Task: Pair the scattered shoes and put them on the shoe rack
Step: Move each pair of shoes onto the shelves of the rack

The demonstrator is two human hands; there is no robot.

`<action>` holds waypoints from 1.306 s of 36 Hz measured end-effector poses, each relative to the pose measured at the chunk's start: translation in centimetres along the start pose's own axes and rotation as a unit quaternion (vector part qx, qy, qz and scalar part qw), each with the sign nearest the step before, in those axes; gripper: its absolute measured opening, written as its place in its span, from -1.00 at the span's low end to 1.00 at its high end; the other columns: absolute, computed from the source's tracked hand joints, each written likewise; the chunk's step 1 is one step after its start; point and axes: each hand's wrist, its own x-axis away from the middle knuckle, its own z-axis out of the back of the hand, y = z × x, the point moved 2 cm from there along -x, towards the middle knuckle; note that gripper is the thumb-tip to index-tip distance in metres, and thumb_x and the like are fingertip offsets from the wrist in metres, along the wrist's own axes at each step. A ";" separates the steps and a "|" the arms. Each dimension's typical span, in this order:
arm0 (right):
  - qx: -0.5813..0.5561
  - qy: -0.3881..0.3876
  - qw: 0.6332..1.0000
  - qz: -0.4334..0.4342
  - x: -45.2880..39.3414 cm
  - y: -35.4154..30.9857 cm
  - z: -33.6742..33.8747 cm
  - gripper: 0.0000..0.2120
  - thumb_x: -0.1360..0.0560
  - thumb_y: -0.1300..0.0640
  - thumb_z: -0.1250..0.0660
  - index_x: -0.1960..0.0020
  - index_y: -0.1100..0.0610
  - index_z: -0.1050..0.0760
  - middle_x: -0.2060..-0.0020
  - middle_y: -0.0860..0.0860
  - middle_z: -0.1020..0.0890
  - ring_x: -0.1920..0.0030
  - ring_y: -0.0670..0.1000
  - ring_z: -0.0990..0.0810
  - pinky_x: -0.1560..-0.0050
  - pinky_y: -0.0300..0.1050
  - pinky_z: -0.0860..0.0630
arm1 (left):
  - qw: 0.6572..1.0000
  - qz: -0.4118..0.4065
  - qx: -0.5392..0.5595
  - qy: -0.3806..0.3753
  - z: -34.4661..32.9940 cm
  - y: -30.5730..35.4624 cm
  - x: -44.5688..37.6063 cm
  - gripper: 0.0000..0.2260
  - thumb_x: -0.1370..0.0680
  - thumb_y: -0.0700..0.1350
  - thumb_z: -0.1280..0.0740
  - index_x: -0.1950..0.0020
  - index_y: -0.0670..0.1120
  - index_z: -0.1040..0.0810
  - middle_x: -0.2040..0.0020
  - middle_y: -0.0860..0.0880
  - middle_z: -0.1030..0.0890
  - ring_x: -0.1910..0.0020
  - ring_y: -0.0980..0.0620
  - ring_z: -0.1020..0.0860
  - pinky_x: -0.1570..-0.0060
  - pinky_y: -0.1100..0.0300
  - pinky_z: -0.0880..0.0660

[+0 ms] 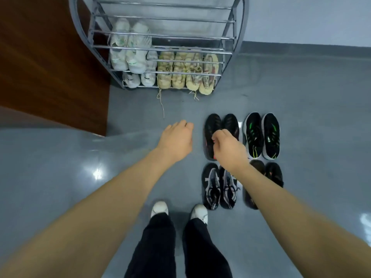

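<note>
Right hand (pixel 228 149) fingers grasping the black-red pair (pixel 220 129); left hand (pixel 177 141) loosely curled, holding nothing, just left of it. Rack (pixel 160 38) beyond.

The right hand (pixel 227 146) covered the heel ends of the black pair (pixel 214 127), so its grip could not be made out. The right forearm hid much of the dark pair (pixel 274 173) behind it. The shoe rack (pixel 160 38) was cut off at the top edge, and its rails crossed the blurred white shoes (pixel 128 45).
</note>
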 end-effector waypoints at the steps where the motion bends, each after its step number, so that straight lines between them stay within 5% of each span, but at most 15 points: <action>1: -0.002 -0.006 1.000 -0.009 1.3 0.9 -0.5 -0.79 -0.57 0.23 -0.10 -0.13 0.22 -0.44 -0.05 0.07 -0.50 0.12 0.19 -0.53 0.20 0.00 -0.44 | 1.000 -0.009 -0.002 -0.007 -0.9 1.0 0.7 -0.72 -0.58 -0.18 -0.16 -0.28 -0.16 -0.39 -0.23 -0.12 -0.44 -0.25 -0.14 -0.41 -0.21 0.04 -0.31; 14: -0.030 -0.015 0.998 -0.053 8.5 5.4 -7.0 -0.84 -0.55 0.27 -0.09 -0.04 0.25 -0.43 0.01 0.10 -0.49 0.11 0.17 -0.49 0.28 -0.05 -0.33 | 0.998 -0.047 -0.003 -0.029 -10.0 4.6 5.5 -0.71 -0.58 -0.19 -0.16 -0.30 -0.15 -0.39 -0.25 -0.11 -0.44 -0.27 -0.11 -0.38 -0.22 0.09 -0.28; 25: -0.052 -0.053 0.988 -0.134 13.4 16.2 -14.9 -0.75 -0.59 0.19 -0.13 -0.22 0.16 -0.46 -0.14 0.06 -0.50 -0.03 0.14 -0.55 0.10 0.04 -0.51 | 0.996 -0.039 0.023 -0.071 -22.3 9.0 6.9 -0.74 -0.59 -0.12 -0.19 -0.27 -0.14 -0.41 -0.22 -0.11 -0.44 -0.24 -0.11 -0.39 -0.20 0.08 -0.29; 33: -0.026 -0.098 0.990 -0.102 13.9 24.4 -21.9 -0.79 -0.54 0.22 -0.17 -0.10 0.19 -0.54 -0.06 0.10 -0.50 -0.03 0.17 -0.54 0.06 0.01 -0.51 | 0.992 0.016 0.069 -0.108 -32.5 12.1 4.5 -0.72 -0.57 -0.12 -0.23 -0.26 -0.14 -0.46 -0.21 -0.10 -0.48 -0.23 -0.11 -0.41 -0.22 0.07 -0.30; 38: 0.030 -0.155 0.985 -0.077 13.8 27.7 -27.3 -0.75 -0.55 0.17 -0.20 -0.18 0.18 -0.49 -0.09 0.09 -0.49 -0.11 0.15 -0.49 -0.02 0.01 -0.47 | 0.990 0.035 0.079 -0.111 -38.0 12.1 2.5 -0.70 -0.56 -0.10 -0.25 -0.28 -0.10 -0.46 -0.22 -0.07 -0.49 -0.25 -0.09 -0.41 -0.24 0.09 -0.28; 47: 0.086 -0.163 0.981 -0.057 11.6 31.4 -35.7 -0.65 -0.53 0.05 -0.27 -0.28 0.12 -0.40 -0.20 0.06 -0.43 -0.23 0.13 -0.39 -0.19 -0.03 -0.31 | 0.988 0.053 -0.018 -0.141 -47.9 11.2 -0.5 -0.54 -0.51 0.08 -0.34 -0.32 -0.13 -0.40 -0.30 -0.08 -0.42 -0.32 -0.09 -0.34 -0.27 0.10 -0.25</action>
